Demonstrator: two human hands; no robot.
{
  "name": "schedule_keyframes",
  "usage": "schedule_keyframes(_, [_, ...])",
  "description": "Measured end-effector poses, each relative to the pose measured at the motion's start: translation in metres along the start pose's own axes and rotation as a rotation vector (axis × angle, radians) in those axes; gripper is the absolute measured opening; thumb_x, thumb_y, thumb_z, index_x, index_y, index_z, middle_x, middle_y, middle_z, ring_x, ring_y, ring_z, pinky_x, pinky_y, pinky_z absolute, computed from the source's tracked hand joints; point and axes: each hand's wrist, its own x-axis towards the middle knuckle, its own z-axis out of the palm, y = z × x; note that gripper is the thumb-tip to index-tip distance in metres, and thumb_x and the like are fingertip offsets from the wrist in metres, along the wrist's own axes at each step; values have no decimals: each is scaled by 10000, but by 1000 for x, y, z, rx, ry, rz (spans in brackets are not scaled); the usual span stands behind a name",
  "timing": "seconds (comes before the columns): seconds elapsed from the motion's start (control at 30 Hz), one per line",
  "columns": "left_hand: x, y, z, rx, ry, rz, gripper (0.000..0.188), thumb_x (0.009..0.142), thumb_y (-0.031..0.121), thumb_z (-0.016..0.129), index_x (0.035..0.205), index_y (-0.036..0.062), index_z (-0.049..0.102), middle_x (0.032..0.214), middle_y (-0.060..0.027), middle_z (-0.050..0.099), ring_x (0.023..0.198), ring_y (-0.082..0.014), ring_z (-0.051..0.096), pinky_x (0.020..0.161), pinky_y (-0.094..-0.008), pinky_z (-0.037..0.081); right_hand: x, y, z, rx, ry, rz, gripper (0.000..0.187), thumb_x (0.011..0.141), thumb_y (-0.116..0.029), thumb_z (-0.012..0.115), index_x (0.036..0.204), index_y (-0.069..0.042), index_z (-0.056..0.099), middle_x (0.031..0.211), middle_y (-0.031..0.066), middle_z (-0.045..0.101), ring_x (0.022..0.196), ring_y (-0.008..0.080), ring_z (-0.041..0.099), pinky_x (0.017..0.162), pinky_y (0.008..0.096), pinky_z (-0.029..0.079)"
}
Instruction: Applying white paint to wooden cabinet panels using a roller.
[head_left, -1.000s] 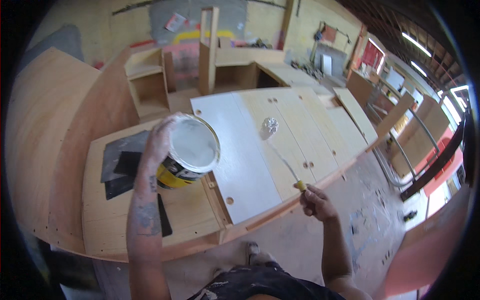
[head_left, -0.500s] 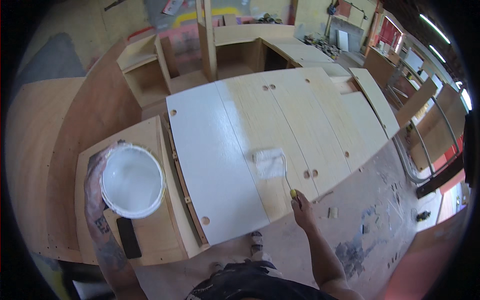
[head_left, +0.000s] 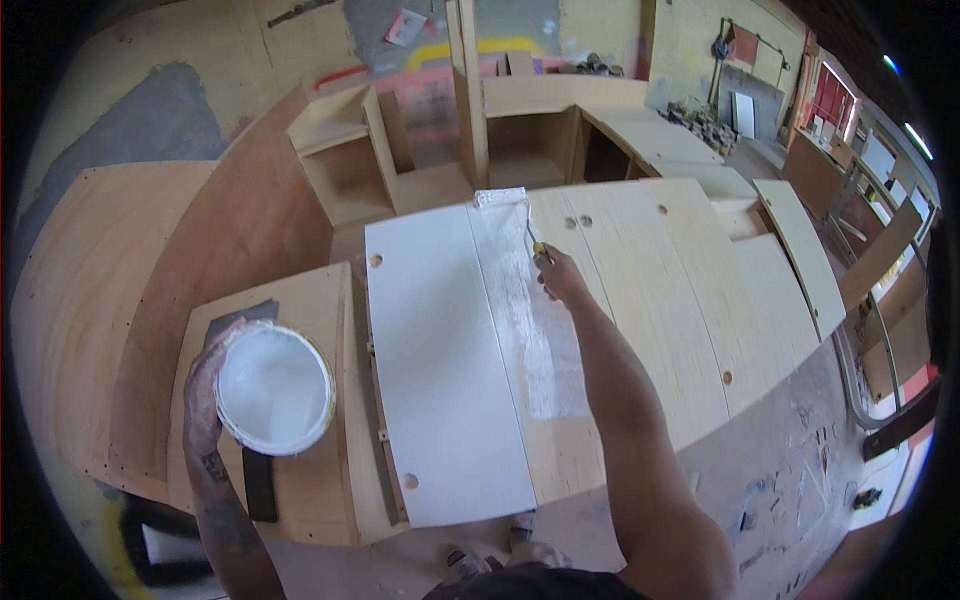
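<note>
My left hand [head_left: 203,392] is wrapped round the side of a round bucket [head_left: 276,388] with white paint inside. With my right hand [head_left: 560,276] I grip the yellow handle of a paint roller [head_left: 500,198]. Its white-coated sleeve lies at the far edge of the second wooden board. The first board [head_left: 428,390] on the left is covered in white. On the second board [head_left: 565,445], a patchy white strip runs from the roller back toward me, with bare wood around its near end. My right forearm hides part of the boards.
A dark flat strip [head_left: 259,487] lies on the wooden box top below the bucket. Bare boards [head_left: 660,300] with round holes continue to the right. Open wooden cabinets [head_left: 350,165] stand behind. Metal frames with panels [head_left: 880,260] are at the far right; the floor [head_left: 770,470] is paint-stained.
My right hand has pushed the roller from mid-board to the far edge, and the white strip on the second board is longer. The view has shifted; my left hand still holds the bucket.
</note>
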Motion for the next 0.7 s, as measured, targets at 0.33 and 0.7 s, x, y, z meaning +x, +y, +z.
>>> schedule_keyframes(0.33, [-17, -10, 19, 280, -72, 83, 466, 1002, 256, 391, 1315, -67, 513, 1353, -176, 557, 1242, -243, 529, 1095, -364, 363, -404, 109, -59, -398, 64, 133, 427, 1005, -242, 485, 1368, -18, 514, 686, 44, 524, 611, 100, 524, 601, 280, 459])
schedule_keyframes(0.7, [-16, -10, 1, 190, 39, 92, 454, 989, 233, 420, 1309, -68, 533, 1337, -155, 565, 1220, -223, 540, 1080, -344, 378, -310, 60, -29, -207, -23, 178, 486, 1002, -274, 525, 1427, -47, 461, 751, 46, 603, 541, 82, 495, 517, 265, 450])
